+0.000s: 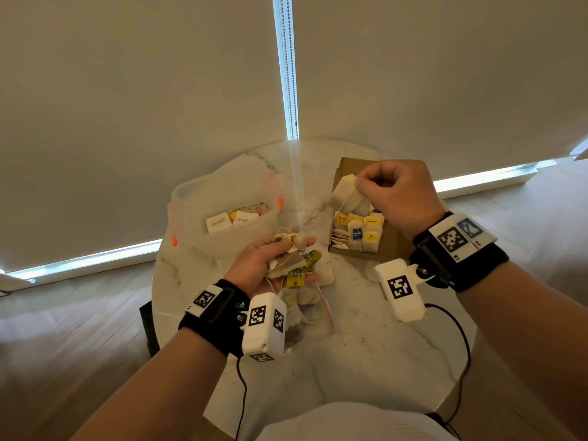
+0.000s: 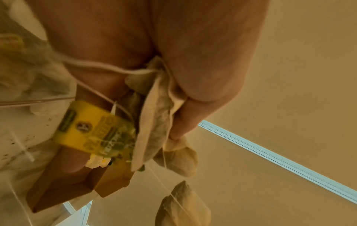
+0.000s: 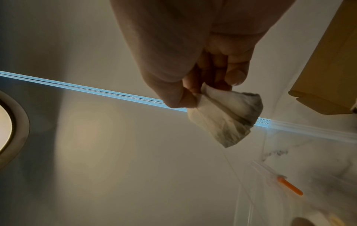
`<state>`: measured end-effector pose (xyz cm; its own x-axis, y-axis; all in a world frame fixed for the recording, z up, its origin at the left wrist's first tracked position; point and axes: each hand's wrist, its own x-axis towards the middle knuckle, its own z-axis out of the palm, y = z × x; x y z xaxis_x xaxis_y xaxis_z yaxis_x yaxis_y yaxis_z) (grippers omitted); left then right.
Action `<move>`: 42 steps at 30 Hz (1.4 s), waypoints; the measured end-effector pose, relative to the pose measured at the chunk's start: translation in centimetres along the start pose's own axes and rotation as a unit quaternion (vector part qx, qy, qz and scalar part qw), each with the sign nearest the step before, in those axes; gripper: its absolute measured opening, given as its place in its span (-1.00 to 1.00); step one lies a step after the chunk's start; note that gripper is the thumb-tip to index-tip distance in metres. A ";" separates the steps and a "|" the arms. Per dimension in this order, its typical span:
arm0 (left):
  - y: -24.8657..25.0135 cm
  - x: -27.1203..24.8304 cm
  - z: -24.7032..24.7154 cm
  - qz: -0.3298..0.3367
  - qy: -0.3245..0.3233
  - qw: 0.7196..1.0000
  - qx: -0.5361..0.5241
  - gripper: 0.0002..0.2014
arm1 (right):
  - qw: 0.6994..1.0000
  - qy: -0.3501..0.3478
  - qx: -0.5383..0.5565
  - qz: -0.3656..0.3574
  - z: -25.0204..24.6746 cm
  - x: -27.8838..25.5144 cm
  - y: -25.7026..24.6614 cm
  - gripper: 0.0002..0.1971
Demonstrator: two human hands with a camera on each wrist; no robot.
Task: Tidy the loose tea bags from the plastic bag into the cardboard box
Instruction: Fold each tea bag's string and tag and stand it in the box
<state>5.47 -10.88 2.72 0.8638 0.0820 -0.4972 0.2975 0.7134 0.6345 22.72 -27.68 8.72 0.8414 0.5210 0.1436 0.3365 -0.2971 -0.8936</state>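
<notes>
My right hand (image 1: 375, 183) pinches a pale tea bag (image 1: 346, 194) by its top corner, just above the open cardboard box (image 1: 386, 246); its string runs down toward my left hand. The pinched tea bag (image 3: 226, 117) hangs below thumb and forefinger in the right wrist view. Several tagged tea bags (image 1: 358, 232) stand in rows inside the box. My left hand (image 1: 280, 259), palm up, holds a bunch of tea bags (image 1: 288, 257) with yellow tags (image 2: 90, 128), thumb pressed on them. Beneath it lies the clear plastic bag (image 1: 310, 308) with more tea bags.
A clear plastic container (image 1: 222, 211) with white sachets stands at the back left of the round marble table (image 1: 366, 345). Tea crumbs dot the tabletop. Cables trail from both wrist cameras. Window blinds hang behind the table, with wood floor around it.
</notes>
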 end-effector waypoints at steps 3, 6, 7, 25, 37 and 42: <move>0.0 -0.1 0.0 -0.013 -0.003 1.000 -0.012 -0.68 | 1.000 0.008 0.001 0.000 -0.2 0.2 0.0 -0.84; 0.1 -0.1 -0.2 -0.023 0.001 1.000 -0.016 -0.68 | 1.000 0.015 -0.009 0.002 -0.4 0.3 0.2 -0.88; 0.2 0.0 -0.3 -0.023 0.005 1.000 -0.005 -0.62 | 1.000 0.020 -0.013 0.002 -0.5 0.3 0.2 -0.90; 0.9 -0.2 -0.4 0.044 0.124 0.991 0.011 -0.81 | 0.994 0.106 -0.002 0.032 -1.9 1.2 0.7 -0.81; 2.1 -1.2 1.5 0.103 0.158 0.980 0.068 -0.76 | 0.997 0.050 -0.046 0.028 -1.2 0.8 1.5 -0.90; 2.7 -1.8 2.7 0.123 0.145 0.969 0.159 -0.81 | 0.993 -0.054 -0.099 0.025 -0.5 0.0 1.7 -0.92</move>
<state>5.86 -11.00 6.91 0.7876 0.4475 -0.4235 0.2465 0.4010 0.8823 23.52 -28.61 7.43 0.8121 0.5819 0.0446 0.3807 -0.4703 -0.7962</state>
